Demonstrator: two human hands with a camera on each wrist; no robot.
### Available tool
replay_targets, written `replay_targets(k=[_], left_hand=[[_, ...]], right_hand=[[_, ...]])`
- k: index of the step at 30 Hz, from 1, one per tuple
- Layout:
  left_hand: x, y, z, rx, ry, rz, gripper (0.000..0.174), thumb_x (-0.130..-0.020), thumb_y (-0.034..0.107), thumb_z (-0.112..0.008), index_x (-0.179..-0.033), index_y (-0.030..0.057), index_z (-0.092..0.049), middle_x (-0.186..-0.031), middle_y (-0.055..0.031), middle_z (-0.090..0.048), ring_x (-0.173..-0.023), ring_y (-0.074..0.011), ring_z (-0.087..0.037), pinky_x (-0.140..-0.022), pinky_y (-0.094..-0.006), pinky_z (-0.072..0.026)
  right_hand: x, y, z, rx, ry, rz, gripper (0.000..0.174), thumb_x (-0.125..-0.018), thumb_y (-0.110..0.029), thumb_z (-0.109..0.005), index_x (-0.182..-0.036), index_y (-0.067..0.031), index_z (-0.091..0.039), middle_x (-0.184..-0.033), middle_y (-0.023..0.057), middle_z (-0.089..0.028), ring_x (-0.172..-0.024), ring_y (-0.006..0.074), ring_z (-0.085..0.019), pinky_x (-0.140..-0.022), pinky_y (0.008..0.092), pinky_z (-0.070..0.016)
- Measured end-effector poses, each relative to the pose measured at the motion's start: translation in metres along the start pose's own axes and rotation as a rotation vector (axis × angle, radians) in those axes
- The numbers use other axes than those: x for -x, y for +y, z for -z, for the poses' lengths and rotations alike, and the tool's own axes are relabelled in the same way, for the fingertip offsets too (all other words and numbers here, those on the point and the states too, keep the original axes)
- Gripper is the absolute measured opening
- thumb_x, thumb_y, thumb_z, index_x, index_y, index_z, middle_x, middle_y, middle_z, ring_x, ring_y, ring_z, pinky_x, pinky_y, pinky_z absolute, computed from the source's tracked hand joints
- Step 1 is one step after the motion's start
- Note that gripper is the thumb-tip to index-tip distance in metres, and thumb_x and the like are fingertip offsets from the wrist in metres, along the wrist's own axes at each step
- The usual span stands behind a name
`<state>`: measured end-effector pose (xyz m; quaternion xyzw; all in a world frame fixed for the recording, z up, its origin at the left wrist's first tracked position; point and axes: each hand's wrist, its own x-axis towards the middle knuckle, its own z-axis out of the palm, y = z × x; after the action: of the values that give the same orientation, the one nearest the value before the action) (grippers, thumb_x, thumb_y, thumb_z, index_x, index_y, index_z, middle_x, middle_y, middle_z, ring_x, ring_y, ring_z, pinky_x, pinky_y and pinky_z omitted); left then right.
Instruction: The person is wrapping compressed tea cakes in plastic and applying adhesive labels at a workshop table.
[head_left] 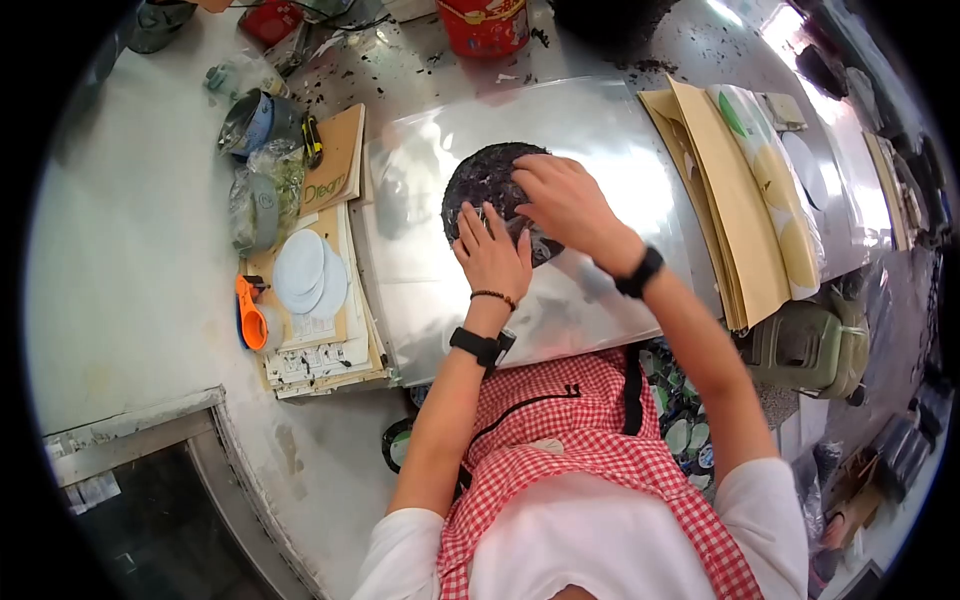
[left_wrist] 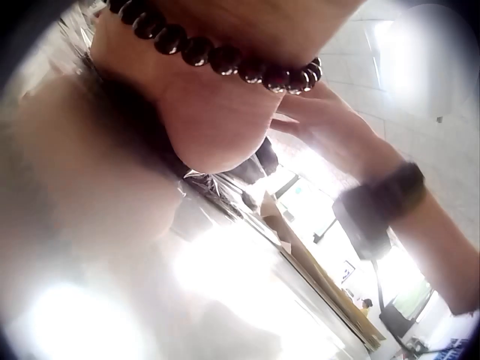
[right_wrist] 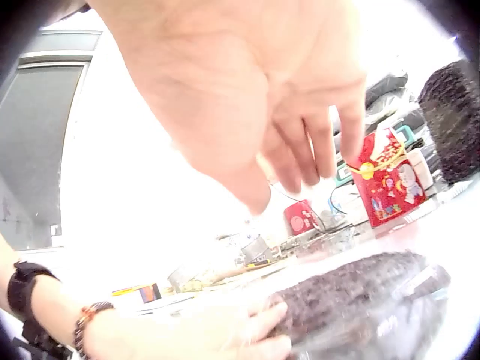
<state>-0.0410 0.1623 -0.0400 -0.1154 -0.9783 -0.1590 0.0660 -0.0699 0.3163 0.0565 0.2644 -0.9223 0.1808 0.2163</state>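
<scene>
A round, dark, clumpy slab point(head_left: 485, 180) with a glossy film over part of it lies on a shiny clear sheet point(head_left: 415, 280) in front of the person. The left hand point(head_left: 495, 262), with a beaded bracelet at its wrist, rests on the slab's near side, fingers spread and pointing away. Over the slab's right side is the right hand point(head_left: 572, 205), its fingers slightly bent. From the right wrist, this hand point(right_wrist: 247, 97) appears raised above the slab point(right_wrist: 352, 300), palm down and holding nothing. The left wrist view shows mainly the heel of the left hand point(left_wrist: 217, 127); its fingers are hidden there.
On the left, a stack of papers point(head_left: 375, 350) carries white discs point(head_left: 300, 265), an orange tape dispenser point(head_left: 250, 310) and a utility knife point(head_left: 312, 142). Brown card sheets point(head_left: 735, 220) lie right. Behind stand a red bucket point(head_left: 487, 28) and a dark mass point(head_left: 610, 15) among scattered crumbs.
</scene>
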Motion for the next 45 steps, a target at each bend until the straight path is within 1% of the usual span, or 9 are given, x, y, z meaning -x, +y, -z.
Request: replay_targets(k=[10, 14, 16, 18, 20, 23, 31, 35, 45], left_hand=[[0.003, -0.001, -0.004, -0.112, -0.043, -0.045, 0.063, -0.095, 0.031, -0.041, -0.148, 0.0014, -0.027, -0.147, -0.0398, -0.015, -0.138, -0.0546, -0.012, -0.111, -0.0599, -0.0104], [-0.008, -0.015, 0.005, 0.798, -0.073, 0.122, 0.055, -0.093, 0.026, -0.048, -0.138, -0.0040, -0.038, -0.146, -0.0375, -0.021, -0.136, -0.0511, -0.019, -0.111, -0.0584, -0.0152], [-0.012, -0.018, 0.009, 1.041, -0.085, 0.204, 0.045, -0.093, 0.025, -0.052, -0.126, -0.0062, -0.051, -0.144, -0.0363, -0.025, -0.133, -0.0498, -0.025, -0.110, -0.0562, -0.0194], [-0.008, 0.001, 0.003, -0.086, 0.329, 0.067, 0.036, -0.095, 0.024, -0.049, -0.111, -0.0071, -0.058, -0.143, -0.0333, -0.029, -0.126, -0.0454, -0.038, -0.104, -0.0481, -0.0334], [-0.010, 0.005, 0.000, -0.168, 0.362, 0.069, 0.032, -0.095, 0.021, -0.049, -0.111, -0.0067, -0.055, -0.138, -0.0331, -0.034, -0.119, -0.0450, -0.045, -0.098, -0.0443, -0.0396], [-0.014, 0.005, -0.009, 0.604, 0.218, 0.048, 0.030, -0.092, 0.007, -0.050, -0.120, -0.0036, -0.050, -0.132, -0.0279, -0.040, -0.116, -0.0471, -0.044, -0.097, -0.0476, -0.0393], [-0.024, -0.013, 0.019, -0.170, 0.335, -0.172, 0.029, -0.089, 0.012, -0.057, -0.117, 0.0034, -0.058, -0.114, -0.0197, -0.052, -0.107, -0.0394, -0.050, -0.091, -0.0474, -0.0412], [-0.023, -0.012, 0.015, 0.541, 0.142, 0.041, 0.032, -0.088, 0.017, -0.060, -0.115, 0.0007, -0.058, -0.112, -0.0219, -0.051, -0.100, -0.0391, -0.053, -0.086, -0.0418, -0.0456], [-0.051, -0.061, 0.009, 0.446, -0.002, -0.305, 0.045, -0.080, 0.027, -0.068, -0.116, 0.0028, -0.055, -0.119, -0.0214, -0.050, -0.110, -0.0384, -0.047, -0.089, -0.0462, -0.0409]], right_hand=[[0.052, -0.023, -0.066, 0.143, -0.011, -0.401, 0.057, -0.084, -0.037, -0.065, -0.126, -0.0007, -0.054, -0.141, 0.0270, -0.041, -0.126, 0.0385, -0.045, -0.100, 0.0545, -0.0348], [0.038, -0.020, -0.073, -0.923, -0.110, -0.849, 0.033, -0.082, -0.021, -0.067, -0.111, -0.0066, -0.060, -0.132, 0.0200, -0.051, -0.112, 0.0298, -0.054, -0.093, 0.0447, -0.0419], [0.039, -0.020, -0.081, -0.419, -0.132, -0.614, 0.033, -0.079, -0.020, -0.068, -0.105, -0.0019, -0.058, -0.125, 0.0157, -0.055, -0.109, 0.0310, -0.054, -0.093, 0.0449, -0.0413], [0.039, -0.023, -0.087, -0.247, -0.070, -0.507, 0.042, -0.075, -0.018, -0.069, -0.109, 0.0035, -0.055, -0.117, 0.0150, -0.055, -0.105, 0.0332, -0.053, -0.092, 0.0448, -0.0406], [0.036, -0.022, -0.088, 0.165, 0.172, -0.397, 0.046, -0.073, -0.015, -0.070, -0.111, 0.0058, -0.053, -0.112, 0.0140, -0.055, -0.098, 0.0335, -0.051, -0.086, 0.0453, -0.0415], [0.031, -0.012, -0.081, -0.199, 0.053, -0.507, 0.051, -0.070, -0.015, -0.072, -0.112, 0.0062, -0.051, -0.119, 0.0204, -0.051, -0.106, 0.0367, -0.048, -0.088, 0.0468, -0.0413], [0.024, 0.015, -0.078, 0.124, 0.046, -0.140, 0.056, -0.070, -0.019, -0.075, -0.119, -0.0040, -0.052, -0.112, 0.0162, -0.056, -0.103, 0.0346, -0.052, -0.087, 0.0420, -0.0438], [0.019, 0.027, -0.083, -0.354, -0.082, -0.211, 0.054, -0.072, -0.023, -0.075, -0.117, -0.0050, -0.054, -0.116, 0.0174, -0.056, -0.103, 0.0346, -0.053, -0.088, 0.0412, -0.0439], [-0.006, 0.049, -0.078, -0.338, -0.215, -0.004, 0.067, -0.069, -0.037, -0.077, -0.120, 0.0007, -0.053, -0.119, 0.0208, -0.053, -0.111, 0.0338, -0.049, -0.093, 0.0415, -0.0413]])
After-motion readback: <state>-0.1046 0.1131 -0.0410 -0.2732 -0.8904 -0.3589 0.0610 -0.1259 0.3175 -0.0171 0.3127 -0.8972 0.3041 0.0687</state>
